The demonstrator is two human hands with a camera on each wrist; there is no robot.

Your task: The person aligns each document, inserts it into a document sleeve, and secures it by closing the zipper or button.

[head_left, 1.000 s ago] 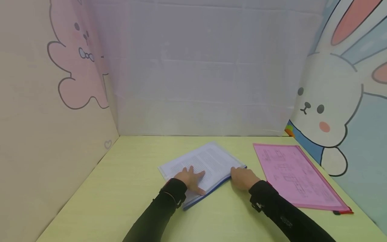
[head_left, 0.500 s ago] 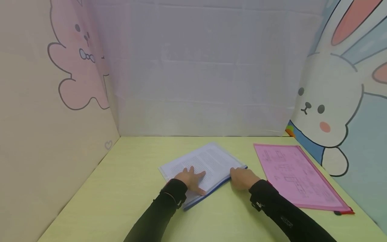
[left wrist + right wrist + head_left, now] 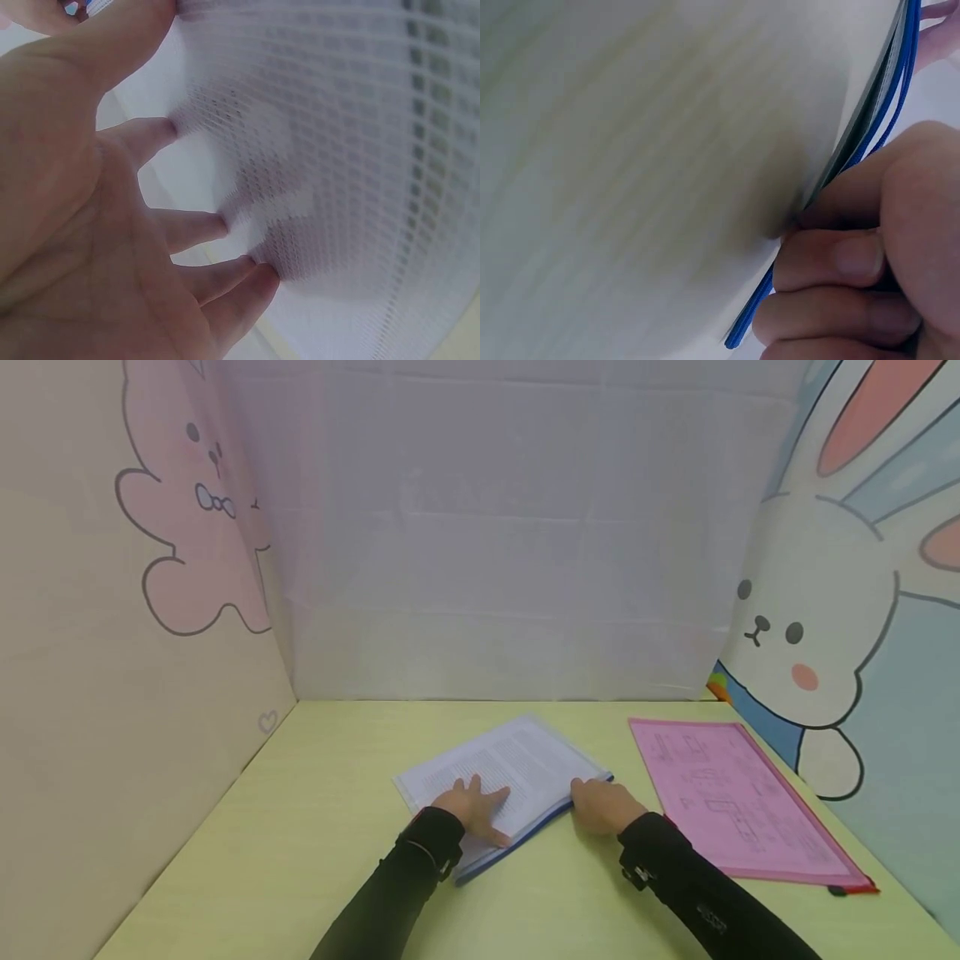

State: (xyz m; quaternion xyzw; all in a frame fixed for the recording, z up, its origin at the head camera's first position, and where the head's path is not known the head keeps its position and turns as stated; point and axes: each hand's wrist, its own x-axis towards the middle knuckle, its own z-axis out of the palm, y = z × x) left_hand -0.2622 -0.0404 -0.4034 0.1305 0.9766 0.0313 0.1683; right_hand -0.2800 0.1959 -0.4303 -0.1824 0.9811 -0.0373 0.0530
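Observation:
A mesh zipper pouch (image 3: 525,747) with printed pages inside lies slantwise on the table, its blue zipper edge (image 3: 517,845) facing me. My left hand (image 3: 472,810) presses on the pouch's near left part with fingers spread; the left wrist view shows its fingertips against the white mesh (image 3: 345,150). At the right end of the zipper edge, my right hand (image 3: 606,806) pinches the edge with curled fingers. In the right wrist view two blue zipper strips (image 3: 907,67) stand apart on one side of that hand. Whatever lies between the pinching fingertips is hidden.
A pink pouch (image 3: 742,810) with line drawings inside and a red edge lies on the right of the yellow table (image 3: 315,860). A white sheet (image 3: 495,527) hangs behind the table. Cartoon-printed walls (image 3: 810,635) border the sides.

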